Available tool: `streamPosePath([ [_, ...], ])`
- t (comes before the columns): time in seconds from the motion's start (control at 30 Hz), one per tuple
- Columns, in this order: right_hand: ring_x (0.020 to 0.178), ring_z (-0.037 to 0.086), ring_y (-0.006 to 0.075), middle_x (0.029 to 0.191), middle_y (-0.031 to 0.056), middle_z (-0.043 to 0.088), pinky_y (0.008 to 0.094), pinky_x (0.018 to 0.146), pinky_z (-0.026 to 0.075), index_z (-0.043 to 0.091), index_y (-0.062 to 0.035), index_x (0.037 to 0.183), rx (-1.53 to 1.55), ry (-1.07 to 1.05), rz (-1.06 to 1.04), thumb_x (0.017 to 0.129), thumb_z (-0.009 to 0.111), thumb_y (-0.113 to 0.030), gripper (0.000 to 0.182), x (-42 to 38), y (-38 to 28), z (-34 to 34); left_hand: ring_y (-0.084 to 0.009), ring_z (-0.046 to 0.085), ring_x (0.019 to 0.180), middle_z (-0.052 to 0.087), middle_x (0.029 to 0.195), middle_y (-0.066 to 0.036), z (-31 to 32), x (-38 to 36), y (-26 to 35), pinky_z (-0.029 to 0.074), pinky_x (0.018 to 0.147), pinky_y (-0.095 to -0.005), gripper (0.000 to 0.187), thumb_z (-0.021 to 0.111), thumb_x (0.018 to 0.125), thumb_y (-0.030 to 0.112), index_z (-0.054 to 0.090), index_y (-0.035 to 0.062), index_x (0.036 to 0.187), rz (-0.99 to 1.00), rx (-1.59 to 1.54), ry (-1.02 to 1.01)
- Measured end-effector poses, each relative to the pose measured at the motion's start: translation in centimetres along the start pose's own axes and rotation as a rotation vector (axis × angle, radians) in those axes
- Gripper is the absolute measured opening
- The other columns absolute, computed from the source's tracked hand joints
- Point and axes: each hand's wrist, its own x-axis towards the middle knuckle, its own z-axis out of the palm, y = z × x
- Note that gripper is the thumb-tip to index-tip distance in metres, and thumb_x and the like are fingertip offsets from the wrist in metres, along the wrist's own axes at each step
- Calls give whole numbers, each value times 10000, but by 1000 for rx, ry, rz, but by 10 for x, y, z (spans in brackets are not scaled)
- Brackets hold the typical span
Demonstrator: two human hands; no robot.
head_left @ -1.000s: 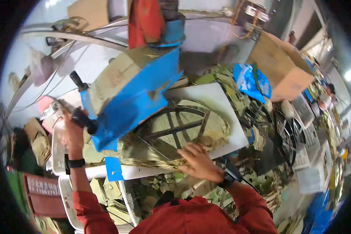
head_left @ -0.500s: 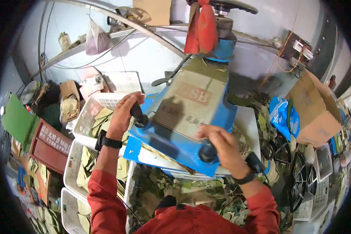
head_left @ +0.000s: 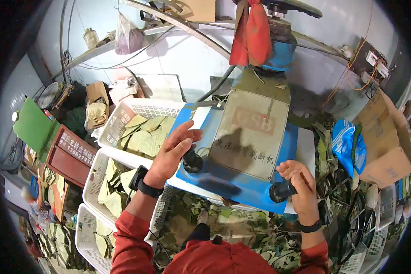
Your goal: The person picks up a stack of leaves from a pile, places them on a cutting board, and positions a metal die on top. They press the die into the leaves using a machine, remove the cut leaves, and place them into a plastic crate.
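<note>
My left hand [head_left: 177, 147] is at the left black handle [head_left: 192, 160] of a blue press arm [head_left: 233, 179], its fingers stretched out and not wrapped round the grip. My right hand [head_left: 302, 185] is beside the right black handle [head_left: 282, 190], thumb and fingers apart, the palm close to the grip's end. A pale panel [head_left: 251, 130] with red and black lettering covers the top of the arm. Under the arm, part of a white work surface [head_left: 306, 144] shows; the area straight below the arm is hidden.
White baskets with flat green cut pieces [head_left: 148, 137] stand on the left. Green scraps [head_left: 242, 223] cover the floor around my feet. A cardboard box [head_left: 386, 141] and a blue bag [head_left: 348, 144] are at the right. Red cloth [head_left: 255, 36] hangs by the machine's column.
The press arm has swung rightward along with both hands. My right hand's fingers, earlier over its handle, are now raised beside it. The view has shifted, showing more of the upper left basket.
</note>
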Motion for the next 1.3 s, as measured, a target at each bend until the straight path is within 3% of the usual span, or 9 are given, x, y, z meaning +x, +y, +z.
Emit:
streamPosePath([
  [0.43, 941, 568, 195, 969, 80, 586, 374, 948, 407, 548, 9, 1101, 20, 63, -10, 933, 503, -205, 276, -6, 17, 3, -208, 492, 1166, 534, 1246, -116, -5, 0, -29, 359, 996, -333, 448, 475, 947, 153, 356, 40, 1364, 50, -23, 14],
  [0.57, 914, 561, 175, 923, 70, 587, 380, 934, 419, 567, -1, 1040, -65, 100, 63, 947, 482, -245, 274, -6, 14, 10, -182, 519, 1106, 556, 1191, -103, -4, -16, -36, 389, 974, -327, 429, 461, 963, 221, 404, -1, 1326, 113, 51, 241],
  [0.6, 893, 551, 148, 889, 48, 589, 301, 851, 411, 596, -30, 944, -88, 136, 64, 948, 472, -277, 276, -6, 6, 22, -161, 521, 1078, 564, 1159, -88, -12, -32, -49, 395, 959, -307, 433, 460, 969, 266, 426, -2, 1307, 157, 75, 343],
  [0.73, 838, 558, 142, 827, 31, 565, 286, 803, 429, 589, -36, 926, -102, 34, -30, 948, 480, -268, 257, 1, 13, 43, -155, 550, 879, 575, 930, -63, -43, -130, -128, 459, 810, -306, 275, 511, 938, 282, 540, 28, 1040, -147, -263, 446],
  [0.9, 941, 528, 181, 996, 103, 541, 288, 874, 401, 526, 21, 1091, -266, -258, -213, 930, 503, -263, 327, 27, 30, 99, -244, 572, 992, 575, 1048, -120, 31, -167, -176, 478, 897, -365, 296, 521, 885, 69, 481, -27, 1161, -371, -566, 354],
  [1.03, 1056, 511, 191, 1204, 151, 520, 326, 914, 405, 424, 41, 1255, 2, -450, 22, 890, 567, -243, 483, 43, 20, 135, -258, 522, 1085, 498, 1190, -123, 87, -145, -158, 420, 983, -377, 384, 496, 868, 20, 403, -37, 1235, -351, -659, 407],
  [1.13, 1045, 552, 252, 1240, 179, 514, 339, 892, 434, 437, 20, 1272, -345, -382, -194, 836, 621, -211, 527, 38, 45, 91, -256, 504, 1103, 474, 1193, -115, 83, -126, -164, 400, 1010, -374, 384, 492, 852, -4, 392, -34, 1221, -331, -794, 361],
  [1.23, 1080, 522, 319, 1202, 195, 520, 387, 924, 416, 463, 3, 1262, -697, -387, -11, 822, 621, -200, 509, 7, 66, 35, -240, 526, 1008, 502, 1067, -104, 71, -115, -172, 427, 958, -370, 274, 461, 818, -50, 446, -23, 1089, -380, -946, 227],
  [1.3, 1120, 475, 330, 1177, 174, 508, 421, 961, 376, 438, -4, 1284, -1005, -390, -162, 780, 654, -182, 577, -21, 96, 26, -246, 542, 979, 531, 1035, -99, 54, -111, -205, 442, 913, -360, 280, 420, 802, -65, 468, -35, 1075, -431, -966, 115],
])
